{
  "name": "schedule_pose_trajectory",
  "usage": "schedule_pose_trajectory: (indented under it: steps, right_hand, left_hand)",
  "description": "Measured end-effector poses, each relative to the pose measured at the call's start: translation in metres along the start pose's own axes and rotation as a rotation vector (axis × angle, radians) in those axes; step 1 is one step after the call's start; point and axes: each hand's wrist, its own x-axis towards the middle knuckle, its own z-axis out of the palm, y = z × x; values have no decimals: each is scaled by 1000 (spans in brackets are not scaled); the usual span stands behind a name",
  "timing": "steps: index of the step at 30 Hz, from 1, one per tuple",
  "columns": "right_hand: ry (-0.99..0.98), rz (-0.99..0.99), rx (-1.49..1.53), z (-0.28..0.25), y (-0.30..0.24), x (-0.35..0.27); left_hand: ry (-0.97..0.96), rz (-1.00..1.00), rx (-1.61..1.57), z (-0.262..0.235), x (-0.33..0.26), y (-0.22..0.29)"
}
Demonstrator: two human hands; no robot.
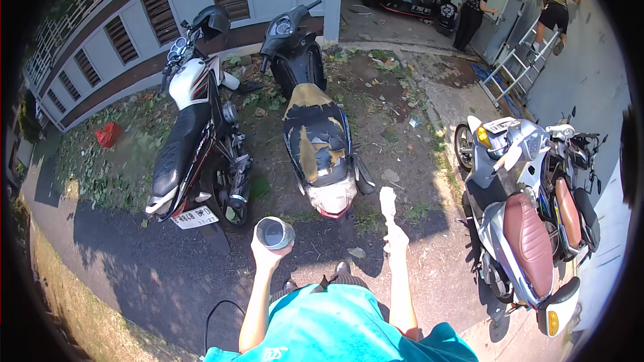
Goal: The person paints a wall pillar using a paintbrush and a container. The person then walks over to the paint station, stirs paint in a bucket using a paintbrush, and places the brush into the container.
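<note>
At the far left we see a red plastic bag on leafy ground, then a black-and-white motorcycle parked with its tail toward us. Nearer, our left hand wraps around a cup, mouth up, so we look in on grey liquid; we judge this near-level hold keeps it from spilling. Past the cup and between our hands, a scooter with a torn seat stands with its tail to us as well. Well apart on the right, our right hand closes on the handle of a paintbrush; gripping it low, we suppose, leaves the pale head clear of the fingers. That head points away from our body, and the long axis runs nearly straight forward, its far end leaning slightly left. Glare washes out the bristles, so we cannot tell whether they are coated. Farther right, a silver scooter with a brown seat faces away from us; beyond it, a person on a ladder reaches to the grey wall.
</note>
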Motion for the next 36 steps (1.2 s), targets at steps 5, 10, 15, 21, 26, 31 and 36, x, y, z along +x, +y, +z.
schedule_pose_trajectory:
  steps: [5,10,15,21,26,31,36]
  right_hand:
    - [251,52,88,-20,44,-62]
    - [401,51,106,-50,73,-136]
    - [521,76,157,-86,77,-173]
    - [520,3,224,-143,66,-126]
    - [487,-32,236,-218,29,-71]
    - [519,23,246,-293,16,-37]
    - [490,62,154,-339,9,4]
  left_hand:
    - [-169,7,28,-10,-10,-9]
    - [-387,15,-83,8,-23,-17]
    - [-536,46,-67,53,-31,2]
    - [-649,75,-176,154,-39,29]
    - [-609,119,-228,264,-42,51]
    - [-586,75,-194,355,-41,68]
    - [-524,136,-162,403,-27,75]
